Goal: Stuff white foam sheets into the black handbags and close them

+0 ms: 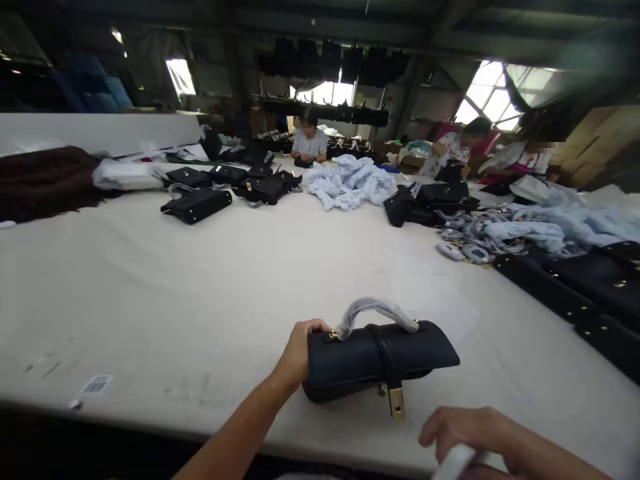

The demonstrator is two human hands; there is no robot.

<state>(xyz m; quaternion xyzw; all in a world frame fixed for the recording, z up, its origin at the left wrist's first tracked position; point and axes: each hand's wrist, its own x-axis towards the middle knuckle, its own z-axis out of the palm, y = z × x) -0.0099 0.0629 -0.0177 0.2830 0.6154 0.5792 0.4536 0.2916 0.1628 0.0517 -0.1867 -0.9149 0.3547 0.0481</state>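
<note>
My left hand point(299, 353) grips the left end of a small black handbag point(370, 360) that rests on the white table point(200, 293) near its front edge. The bag's handle is wrapped in pale protective paper, and a gold clasp point(397, 403) hangs from its front strap. My right hand point(470, 433) is low at the bottom right, fingers closed around a white object point(453, 463) that is mostly cut off by the frame edge; I cannot tell what it is.
More black handbags point(197, 203) lie at the far left, and others point(590, 287) line the right edge. Heaps of pale blue wrapping point(350, 183) sit mid-table. A barcode label point(97, 385) lies front left. Other people point(310, 141) sit at the far end.
</note>
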